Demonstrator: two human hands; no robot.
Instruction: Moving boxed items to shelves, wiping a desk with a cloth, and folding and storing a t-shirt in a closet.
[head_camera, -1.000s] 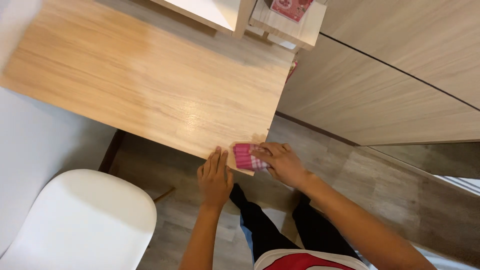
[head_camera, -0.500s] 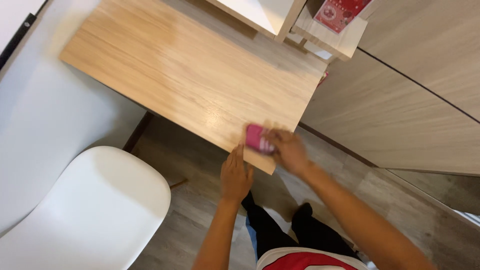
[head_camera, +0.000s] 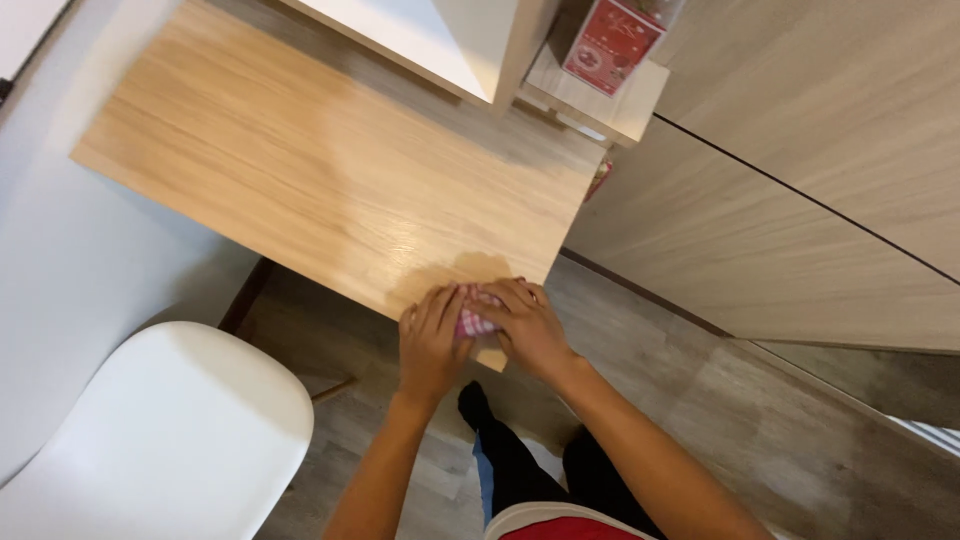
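Pink checked cloth (head_camera: 472, 321) lies bunched at the near right corner of the wooden counter (head_camera: 300, 180), mostly covered by both hands. Right hand (head_camera: 528, 325) rests on top of it, fingers curled down over the fabric and pressing it. Left hand (head_camera: 430, 340) sits just left of it, fingers flat and together, touching the cloth's edge. White chair (head_camera: 160, 440) stands near left, well apart. Red box (head_camera: 610, 45) on a small shelf (head_camera: 630, 105) at far right. Grey plank floor (head_camera: 760, 440) below.
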